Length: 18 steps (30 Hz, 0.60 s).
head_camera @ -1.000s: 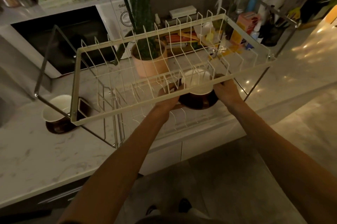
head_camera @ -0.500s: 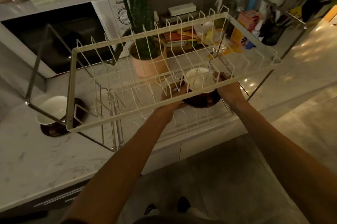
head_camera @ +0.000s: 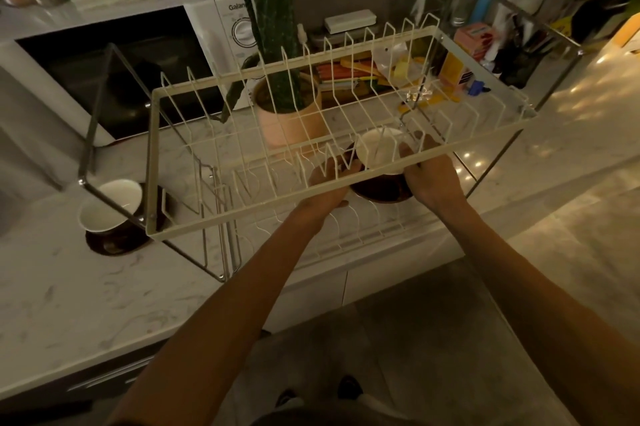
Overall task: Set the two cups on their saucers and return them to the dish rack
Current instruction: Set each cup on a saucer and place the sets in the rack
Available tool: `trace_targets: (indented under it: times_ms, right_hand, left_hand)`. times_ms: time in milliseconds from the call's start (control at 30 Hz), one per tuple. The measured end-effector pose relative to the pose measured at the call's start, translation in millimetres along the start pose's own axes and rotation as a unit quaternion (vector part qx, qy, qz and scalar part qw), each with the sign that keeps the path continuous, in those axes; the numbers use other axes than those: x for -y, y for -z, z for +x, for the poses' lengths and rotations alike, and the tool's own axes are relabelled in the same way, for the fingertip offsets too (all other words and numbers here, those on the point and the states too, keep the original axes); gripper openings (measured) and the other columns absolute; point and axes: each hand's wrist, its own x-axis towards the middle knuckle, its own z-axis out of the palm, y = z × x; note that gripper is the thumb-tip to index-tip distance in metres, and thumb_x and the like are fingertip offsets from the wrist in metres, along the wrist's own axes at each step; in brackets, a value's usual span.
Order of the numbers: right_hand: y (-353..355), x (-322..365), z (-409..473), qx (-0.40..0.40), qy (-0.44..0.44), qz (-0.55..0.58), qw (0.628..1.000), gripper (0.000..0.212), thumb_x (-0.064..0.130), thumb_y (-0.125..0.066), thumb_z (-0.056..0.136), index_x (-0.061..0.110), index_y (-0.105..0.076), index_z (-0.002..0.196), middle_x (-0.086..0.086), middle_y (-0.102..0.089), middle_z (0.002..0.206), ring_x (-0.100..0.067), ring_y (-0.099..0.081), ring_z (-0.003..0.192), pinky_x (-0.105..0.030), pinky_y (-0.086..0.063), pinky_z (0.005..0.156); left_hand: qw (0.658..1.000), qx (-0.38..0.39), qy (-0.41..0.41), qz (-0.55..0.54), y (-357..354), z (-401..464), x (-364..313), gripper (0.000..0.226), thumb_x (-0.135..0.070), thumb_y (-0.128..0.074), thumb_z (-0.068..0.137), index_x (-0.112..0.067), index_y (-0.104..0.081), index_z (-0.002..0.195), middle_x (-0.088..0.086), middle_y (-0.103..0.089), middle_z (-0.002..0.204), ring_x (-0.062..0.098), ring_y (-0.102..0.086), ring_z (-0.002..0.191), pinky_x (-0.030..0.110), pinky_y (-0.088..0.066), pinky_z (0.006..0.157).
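Your two hands carry one cup (head_camera: 377,148) on its dark saucer (head_camera: 381,190) under the top tier of the rack (head_camera: 242,217). Your left hand (head_camera: 329,179) grips the saucer's left edge, and your right hand (head_camera: 431,176) holds the right edge, fingers reaching up by the cup. The set looks to be heading for the rack's lower tier, so keep the saucer level; the cup only rests on it and a tilt would likely slide it off. Lower it straight down between the wire prongs and let go only once it sits flat.

The top tier's near rail crosses just above your knuckles, so draw your hands out low and toward you. The prongs stand close on the left of the set, with more open room to the right.

The second cup (head_camera: 110,205) sits on its saucer (head_camera: 114,242) on the table (head_camera: 69,304), far left, just outside the rack's left end, with a leg of the frame passing in front of it. You'll have to lift it clear of that leg.
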Motion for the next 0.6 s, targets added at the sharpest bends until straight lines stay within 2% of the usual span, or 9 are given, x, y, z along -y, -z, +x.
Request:
trace_targets:
  times_ms: [67, 133, 267, 367, 433, 467, 533, 600]
  right_hand:
    - [0, 5, -8, -0.020, 0.051, -0.059, 0.997, 0.045, 0.030, -0.044, 0.099, -0.005, -0.055, 0.126, -0.028, -0.061, 0.124, -0.045, -0.055, 0.119, -0.051, -0.044, 0.103]
    - [-2, 10, -14, -0.038, 0.097, -0.099, 0.990, 0.048, 0.032, -0.042, 0.095, -0.007, -0.059, 0.119, -0.029, -0.063, 0.118, -0.046, -0.058, 0.113, -0.054, -0.046, 0.099]
    - [-3, 35, -31, -0.055, 0.151, -0.100, 0.982, 0.031, 0.025, -0.054, 0.096, -0.002, -0.065, 0.108, -0.025, -0.068, 0.103, -0.043, -0.064, 0.097, -0.048, -0.054, 0.083]
    - [-8, 55, -45, -0.023, 0.183, -0.141, 0.973, 0.030, 0.031, -0.051, 0.098, 0.008, -0.067, 0.110, -0.016, -0.070, 0.100, -0.036, -0.065, 0.092, -0.036, -0.049, 0.066]
    - [-11, 69, -54, 0.026, 0.192, -0.157, 0.968, 0.031, 0.033, -0.049, 0.099, 0.009, -0.066, 0.107, -0.015, -0.071, 0.096, -0.034, -0.067, 0.089, -0.032, -0.044, 0.061]
    - [-12, 76, -59, 0.066, 0.202, -0.173, 0.962, 0.032, 0.034, -0.048, 0.099, 0.011, -0.066, 0.110, -0.014, -0.071, 0.101, -0.033, -0.067, 0.092, -0.032, -0.045, 0.063]
    - [-15, 90, -69, 0.190, 0.222, -0.228, 0.929, 0.038, 0.040, -0.047, 0.098, 0.022, -0.057, 0.130, -0.009, -0.065, 0.125, -0.030, -0.062, 0.112, -0.036, -0.052, 0.080]
    - [-18, 104, -82, 0.318, 0.226, -0.278, 0.878, 0.050, 0.045, -0.048, 0.097, 0.032, -0.041, 0.145, -0.004, -0.050, 0.146, -0.027, -0.050, 0.130, -0.041, -0.047, 0.098]
  left_hand:
    - [0.999, -0.005, -0.021, 0.043, 6, -6, 0, 0.014, -0.037, -0.058, 0.093, -0.028, -0.060, 0.104, -0.013, -0.060, 0.090, 0.009, -0.060, 0.090, 0.036, -0.058, 0.084]
    - [0.993, -0.011, -0.063, 0.102, 13, -14, -1, 0.011, -0.039, -0.057, 0.093, -0.030, -0.062, 0.095, -0.014, -0.062, 0.087, 0.007, -0.060, 0.087, 0.036, -0.056, 0.087]
    - [0.966, -0.013, -0.098, 0.238, 31, -37, 2, 0.031, -0.041, -0.053, 0.095, -0.023, -0.063, 0.118, -0.005, -0.066, 0.112, 0.012, -0.062, 0.102, 0.032, -0.051, 0.092]
    - [0.942, 0.002, -0.125, 0.313, 53, -53, 10, 0.037, -0.039, -0.055, 0.094, -0.025, -0.060, 0.127, -0.002, -0.064, 0.122, 0.011, -0.062, 0.106, 0.022, -0.047, 0.086]
    - [0.917, 0.015, -0.133, 0.376, 68, -65, 13, 0.040, -0.041, -0.054, 0.093, -0.028, -0.057, 0.131, 0.001, -0.062, 0.127, 0.014, -0.062, 0.107, 0.023, -0.046, 0.087]
    - [0.899, 0.028, -0.137, 0.415, 75, -74, 15, 0.042, -0.042, -0.052, 0.094, -0.029, -0.054, 0.133, 0.003, -0.060, 0.131, 0.017, -0.060, 0.111, 0.025, -0.046, 0.091]
    - [0.852, 0.073, -0.148, 0.497, 89, -96, 16, 0.046, -0.043, -0.048, 0.096, -0.029, -0.046, 0.140, 0.003, -0.052, 0.141, 0.019, -0.053, 0.122, 0.032, -0.044, 0.100]
    - [0.801, 0.123, -0.155, 0.565, 104, -122, 19, 0.049, -0.044, -0.045, 0.097, -0.031, -0.039, 0.143, 0.000, -0.046, 0.147, 0.018, -0.047, 0.129, 0.035, -0.042, 0.104]
